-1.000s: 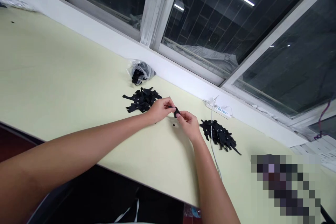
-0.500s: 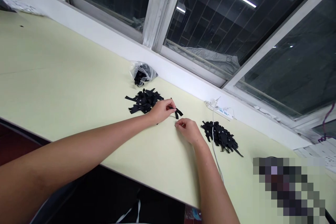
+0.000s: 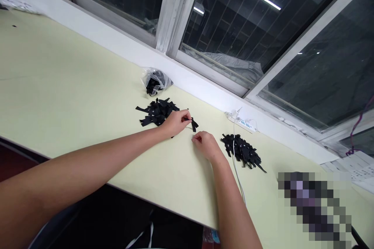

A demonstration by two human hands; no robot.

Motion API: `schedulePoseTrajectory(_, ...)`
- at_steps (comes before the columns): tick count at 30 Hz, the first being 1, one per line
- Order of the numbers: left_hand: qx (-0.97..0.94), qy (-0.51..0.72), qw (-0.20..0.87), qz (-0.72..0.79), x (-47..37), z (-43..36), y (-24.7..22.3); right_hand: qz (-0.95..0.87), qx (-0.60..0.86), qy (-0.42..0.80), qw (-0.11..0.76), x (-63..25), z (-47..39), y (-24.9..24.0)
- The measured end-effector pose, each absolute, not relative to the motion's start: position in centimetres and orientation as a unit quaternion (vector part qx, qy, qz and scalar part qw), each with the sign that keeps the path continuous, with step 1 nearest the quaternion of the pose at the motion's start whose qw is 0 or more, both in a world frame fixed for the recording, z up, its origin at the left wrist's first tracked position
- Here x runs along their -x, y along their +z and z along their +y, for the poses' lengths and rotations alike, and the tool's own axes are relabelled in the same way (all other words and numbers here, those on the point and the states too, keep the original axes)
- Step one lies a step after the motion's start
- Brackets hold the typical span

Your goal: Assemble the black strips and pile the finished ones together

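Note:
My left hand [image 3: 179,120] pinches a short black fabric strip [image 3: 194,125], whose loose ends hang apart past the fingertips. Just right of it and nearer to me, my right hand [image 3: 204,142] is closed with thumb and finger together; anything between them is too small to make out. Behind my left hand lies a loose pile of black strips [image 3: 157,111], partly covered by that hand. To the right of my right hand is a second heap of black strips [image 3: 244,151], with small pale spots on it.
A clear plastic bag [image 3: 157,81] with black pieces inside stands by the wall. A white power strip [image 3: 241,121] lies along the sill, and its white cable [image 3: 236,159] crosses the right heap. A pixelated dark area [image 3: 309,202] covers the right side. Windows rise behind.
The loose ends of the strip in my left hand have swung closer together. My hands keep nearly the same places; the whole view has shifted slightly.

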State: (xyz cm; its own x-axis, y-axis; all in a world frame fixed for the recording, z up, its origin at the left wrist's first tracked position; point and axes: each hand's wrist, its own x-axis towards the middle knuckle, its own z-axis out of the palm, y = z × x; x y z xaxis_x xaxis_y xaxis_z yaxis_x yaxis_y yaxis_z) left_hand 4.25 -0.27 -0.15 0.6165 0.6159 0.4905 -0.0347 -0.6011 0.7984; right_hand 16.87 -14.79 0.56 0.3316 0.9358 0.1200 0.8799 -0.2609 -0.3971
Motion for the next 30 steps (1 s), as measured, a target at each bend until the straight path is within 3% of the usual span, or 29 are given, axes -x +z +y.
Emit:
schedulePoseTrajectory(5, -0.801, 0.399, 0.411, 0.175, -4.2, -0.2, -0.1, -0.586, 0.79, 0.027, 0.18, -16.1, -14.8, 0.8)
schedulePoseTrajectory(8, -0.804, 0.396, 0.406, 0.18, -4.2, -0.1, -0.2, -0.593, 0.775, 0.02, 0.216, -15.9, -15.0, 1.2)
schedulePoseTrajectory(14, -0.815, 0.353, 0.446, 0.11, -3.9, -1.1, 0.1, -0.489, 0.706, -0.03, 0.511, -16.9, -15.1, 1.9)
schedulePoseTrajectory(17, -0.822, 0.342, 0.45, 0.073, -3.6, -2.0, 0.6, -0.465, 0.654, 0.024, 0.596, -16.8, -14.8, 1.8)
schedulePoseTrajectory(30, -0.851, 0.384, 0.354, 0.059, -3.2, -2.0, 1.0, -0.471, 0.606, 0.122, 0.629, -15.8, -14.6, 1.7)
